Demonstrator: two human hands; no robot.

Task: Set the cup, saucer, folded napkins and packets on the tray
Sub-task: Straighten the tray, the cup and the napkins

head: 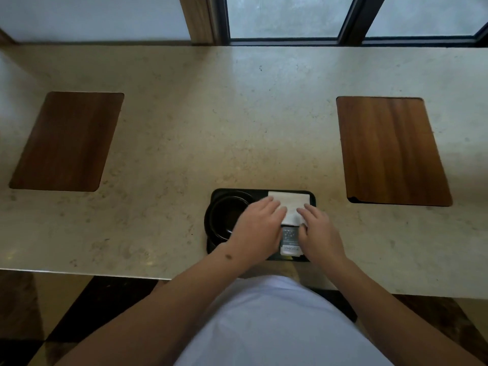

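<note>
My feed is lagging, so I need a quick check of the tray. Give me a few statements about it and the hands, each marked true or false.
1. The black cup sits at the left end of the tray. True.
2. The white napkin lies on a wooden inlay. False: it lies on the tray's far right part.
3. Both hands rest over the tray. True: the left hand and right hand flank the packet.
4. The packet lies beyond the napkin. False: it lies nearer the person.
5. The right wooden inlay holds a saucer. False: nothing is on it.

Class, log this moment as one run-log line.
tray: cup, napkins, packets aboard | left hand, right hand: flat on napkins
</note>
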